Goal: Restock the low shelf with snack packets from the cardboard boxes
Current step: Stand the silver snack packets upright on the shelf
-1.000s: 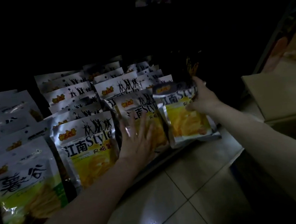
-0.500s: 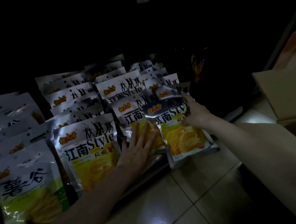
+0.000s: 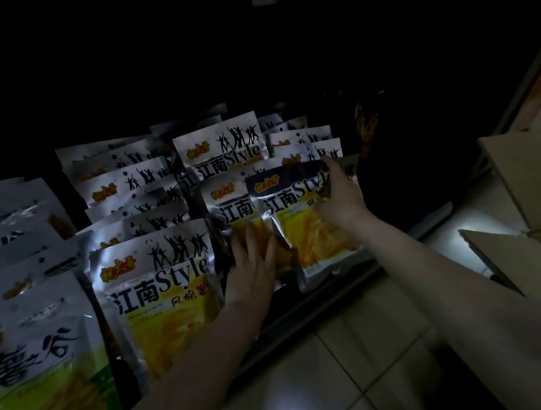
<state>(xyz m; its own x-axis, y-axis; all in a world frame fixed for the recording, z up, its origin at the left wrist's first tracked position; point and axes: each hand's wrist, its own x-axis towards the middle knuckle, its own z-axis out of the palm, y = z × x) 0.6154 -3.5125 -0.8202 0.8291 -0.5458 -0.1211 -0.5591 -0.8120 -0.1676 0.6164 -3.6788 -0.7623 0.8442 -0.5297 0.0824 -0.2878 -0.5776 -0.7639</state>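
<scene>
Head view: right hand (image 3: 339,202) fingers pinching silver-and-yellow snack packet (image 3: 301,221), left hand (image 3: 252,270) fingers straight.

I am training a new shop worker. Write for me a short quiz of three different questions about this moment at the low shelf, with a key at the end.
1. True or false: the right hand grips the upper right edge of a silver and yellow foil snack packet.
2. Choose one. The left hand is: A) flat with straight fingers on the front packet of the neighbouring row; B) inside a box; C) resting on the floor.
3. Fill in: the brown cardboard boxes stand to the ____ of the shelf.

Key: 1 true; 2 A; 3 right.
</scene>
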